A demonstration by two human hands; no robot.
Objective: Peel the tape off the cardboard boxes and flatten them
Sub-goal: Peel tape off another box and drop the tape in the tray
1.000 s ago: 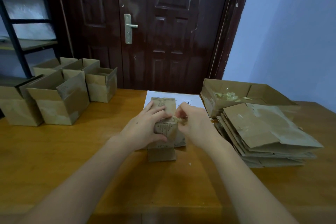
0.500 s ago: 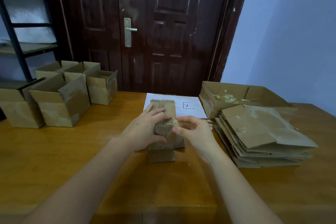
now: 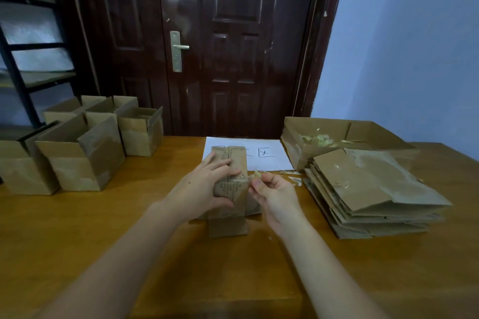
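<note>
A small brown cardboard box lies on the wooden table in front of me, its flaps spread toward me and away. My left hand grips the box from the left, fingers curled over its top and thumb on its near side. Just right of the box, my right hand pinches a crumpled strip of clear tape that still reaches the box's top edge.
Several open upright boxes stand at the table's left. A stack of flattened boxes lies at the right, behind it an open carton holding tape scraps. A white sheet lies beyond the box. A dark door is behind the table.
My right hand has drawn away from the box toward the right, pulling the tape off with it. My left hand keeps its grip on the box.
</note>
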